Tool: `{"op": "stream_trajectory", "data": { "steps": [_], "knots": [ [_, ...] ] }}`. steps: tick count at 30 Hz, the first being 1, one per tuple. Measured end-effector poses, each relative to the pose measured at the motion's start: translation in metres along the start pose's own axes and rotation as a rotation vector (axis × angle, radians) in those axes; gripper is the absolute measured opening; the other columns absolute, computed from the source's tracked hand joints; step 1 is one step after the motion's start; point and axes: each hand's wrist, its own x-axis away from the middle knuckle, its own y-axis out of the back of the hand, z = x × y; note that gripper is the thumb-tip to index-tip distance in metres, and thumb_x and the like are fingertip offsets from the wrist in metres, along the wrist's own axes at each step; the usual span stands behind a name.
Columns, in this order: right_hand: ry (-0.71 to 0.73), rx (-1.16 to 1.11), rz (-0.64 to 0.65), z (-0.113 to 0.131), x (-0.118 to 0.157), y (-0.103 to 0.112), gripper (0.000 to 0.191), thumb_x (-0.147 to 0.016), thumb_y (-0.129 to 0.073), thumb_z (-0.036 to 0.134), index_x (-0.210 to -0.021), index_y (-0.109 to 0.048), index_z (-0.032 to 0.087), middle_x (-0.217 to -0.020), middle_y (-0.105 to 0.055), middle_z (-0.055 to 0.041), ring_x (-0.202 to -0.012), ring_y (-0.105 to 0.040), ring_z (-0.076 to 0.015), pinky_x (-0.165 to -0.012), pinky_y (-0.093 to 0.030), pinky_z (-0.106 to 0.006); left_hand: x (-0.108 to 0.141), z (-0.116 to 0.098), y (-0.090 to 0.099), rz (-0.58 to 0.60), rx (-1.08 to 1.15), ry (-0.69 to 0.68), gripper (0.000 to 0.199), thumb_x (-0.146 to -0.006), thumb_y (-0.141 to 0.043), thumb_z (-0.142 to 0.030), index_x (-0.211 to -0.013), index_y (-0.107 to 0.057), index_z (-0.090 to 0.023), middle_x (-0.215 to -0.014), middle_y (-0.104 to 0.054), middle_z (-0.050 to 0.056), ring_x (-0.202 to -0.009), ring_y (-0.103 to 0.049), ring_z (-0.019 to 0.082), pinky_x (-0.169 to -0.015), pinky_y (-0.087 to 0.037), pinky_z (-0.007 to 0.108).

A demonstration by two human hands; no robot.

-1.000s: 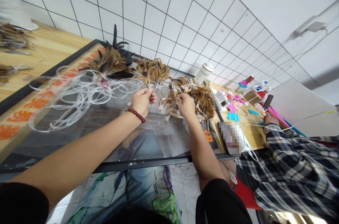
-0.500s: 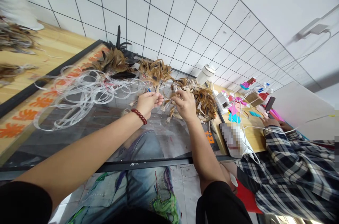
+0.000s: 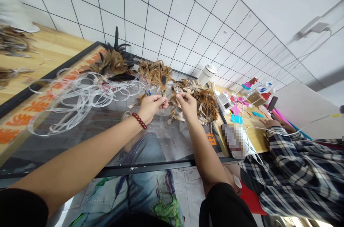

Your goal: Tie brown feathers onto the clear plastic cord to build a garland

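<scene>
My left hand [image 3: 151, 108], with a dark red bead bracelet on its wrist, is closed in a pinch on a feather [image 3: 163, 82] that stands up with a dark tip. To its right, my right hand [image 3: 187, 104] has thumb and forefinger pressed together; what they pinch, if anything, is too small to see. Behind the left hand lies a bunch of brown feathers [image 3: 154, 69]. A larger heap of brown feathers [image 3: 206, 103] is beside and behind the right hand. Loops of clear plastic strip [image 3: 80, 101] spread over the table left of my hands.
The black-framed glass-topped table [image 3: 107, 144] holds another feather bunch with black plumes [image 3: 113, 63]. A white bottle [image 3: 207, 74] stands at the back. On the right are a phone [image 3: 233, 141], white cables, coloured pieces and a co-worker's plaid sleeve [image 3: 282, 144].
A dark-tipped feather now stands up at my left fingertips. My right fingers have drawn into a tighter pinch. The whole view has shifted slightly.
</scene>
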Motion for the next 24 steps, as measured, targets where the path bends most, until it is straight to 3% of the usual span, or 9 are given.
{"op": "stream_trajectory", "data": {
  "steps": [2,4,6,9,14,21,24],
  "knots": [
    [-0.198,-0.213,0.158,0.003,0.001,-0.005,0.034,-0.074,-0.062,0.05,-0.073,-0.064,0.017,-0.058,-0.051,0.0029,-0.053,-0.041,-0.0088,-0.055,-0.033,-0.023,-0.001,0.002,0.0,-0.005,-0.051,-0.09,0.013,-0.07,-0.072,-0.021,-0.068,-0.068,-0.008,-0.064,-0.066,0.004,-0.058,-0.06,0.01,-0.061,-0.051,0.024],
    [-0.279,-0.319,0.24,0.006,0.003,-0.009,0.036,-0.069,-0.067,0.052,-0.064,-0.06,0.017,-0.052,-0.044,0.0057,-0.049,-0.034,-0.0071,-0.051,-0.028,-0.023,0.0,0.003,-0.001,0.005,-0.107,-0.142,0.014,-0.069,-0.073,-0.023,-0.067,-0.068,-0.009,-0.063,-0.066,0.004,-0.058,-0.06,0.011,-0.061,-0.051,0.024],
    [-0.266,-0.395,0.2,0.007,0.004,-0.011,0.036,-0.066,-0.07,0.05,-0.06,-0.055,0.018,-0.05,-0.041,0.0068,-0.049,-0.031,-0.0065,-0.05,-0.026,-0.023,0.002,0.003,-0.002,0.032,-0.145,-0.122,0.012,-0.071,-0.071,-0.021,-0.067,-0.068,-0.009,-0.063,-0.066,0.004,-0.057,-0.06,0.01,-0.061,-0.051,0.023],
    [-0.213,-0.471,0.099,0.007,0.004,-0.012,0.034,-0.064,-0.072,0.044,-0.057,-0.051,0.018,-0.052,-0.04,0.0071,-0.051,-0.031,-0.0065,-0.053,-0.028,-0.023,0.005,0.0,-0.003,0.035,-0.087,0.035,0.009,-0.076,-0.065,-0.016,-0.07,-0.066,-0.009,-0.067,-0.067,0.005,-0.059,-0.064,0.012,-0.061,-0.052,0.023],
    [-0.196,-0.464,0.123,0.007,0.002,-0.009,0.029,-0.066,-0.071,0.039,-0.058,-0.052,0.018,-0.056,-0.043,0.006,-0.054,-0.035,-0.0075,-0.057,-0.031,-0.023,0.005,-0.006,-0.001,-0.023,0.047,0.227,0.007,-0.081,-0.058,-0.008,-0.076,-0.062,-0.007,-0.075,-0.069,0.009,-0.063,-0.068,0.014,-0.058,-0.054,0.023],
    [-0.099,-0.36,0.164,0.001,0.003,-0.013,0.026,-0.072,-0.065,0.038,-0.062,-0.053,0.018,-0.062,-0.047,0.0045,-0.06,-0.039,-0.0088,-0.061,-0.033,-0.023,0.003,-0.008,0.0,-0.085,0.105,0.258,0.008,-0.083,-0.056,-0.007,-0.076,-0.06,-0.008,-0.071,-0.066,0.007,-0.062,-0.068,0.013,-0.057,-0.054,0.021],
    [-0.062,-0.274,0.152,-0.003,0.004,-0.015,0.026,-0.075,-0.062,0.039,-0.064,-0.052,0.018,-0.062,-0.046,0.0046,-0.061,-0.039,-0.0093,-0.062,-0.033,-0.023,0.003,-0.008,0.001,-0.051,0.084,0.306,0.007,-0.083,-0.057,-0.007,-0.077,-0.061,-0.007,-0.07,-0.066,0.007,-0.062,-0.068,0.013,-0.056,-0.054,0.021]
  ]
}}
